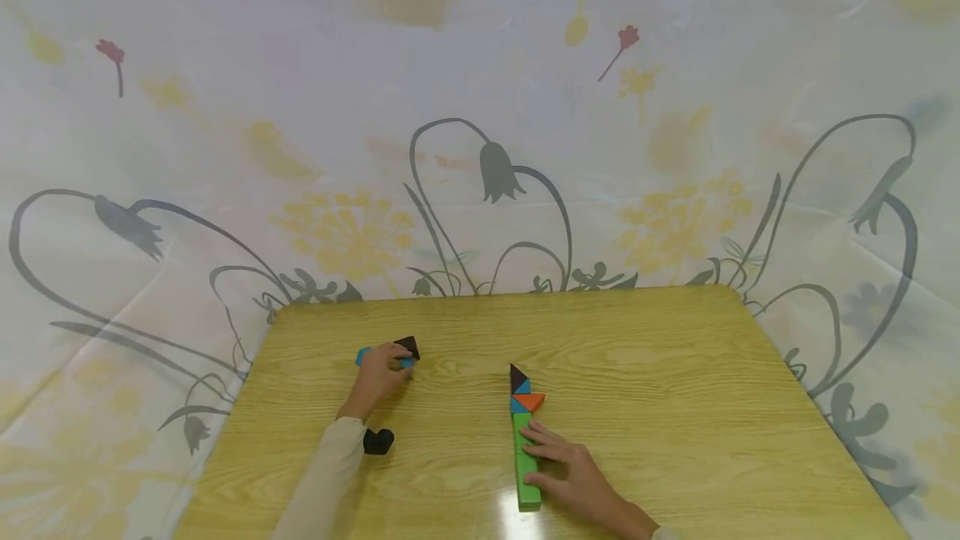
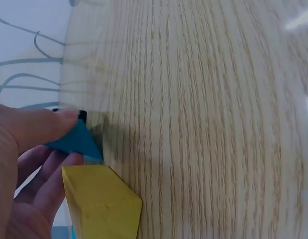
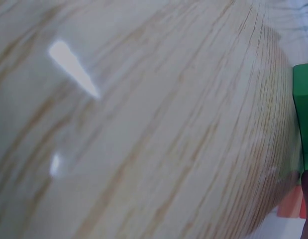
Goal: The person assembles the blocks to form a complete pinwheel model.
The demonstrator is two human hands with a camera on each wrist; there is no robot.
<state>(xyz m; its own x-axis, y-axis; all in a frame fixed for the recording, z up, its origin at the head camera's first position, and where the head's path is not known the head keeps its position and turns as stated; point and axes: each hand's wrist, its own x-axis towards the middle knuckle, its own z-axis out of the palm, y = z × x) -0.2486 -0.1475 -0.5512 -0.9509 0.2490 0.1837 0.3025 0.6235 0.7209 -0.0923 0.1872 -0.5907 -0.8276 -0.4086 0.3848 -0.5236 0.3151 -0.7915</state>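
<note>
My left hand (image 1: 381, 375) pinches a blue triangular block (image 2: 79, 140) between thumb and fingers at the far left of the table. A black block (image 1: 408, 347) lies just beyond the fingertips, and another blue block (image 1: 363, 356) shows left of the hand. A yellow block (image 2: 105, 199) sits close by in the left wrist view; the hand hides it from the head view. With fairly straight fingers, my right hand (image 1: 573, 477) touches the right side of a row of green blocks (image 1: 523, 465). Beyond that row lie an orange triangle (image 1: 531, 402), blue triangles (image 1: 522, 387) and a dark triangle (image 1: 517, 377).
A black block with a rounded, notched outline (image 1: 379, 442) lies beside the left forearm. The wood-grain table (image 1: 660, 357) has rounded far corners and meets a flower-patterned backdrop (image 1: 480, 223) at its far edge.
</note>
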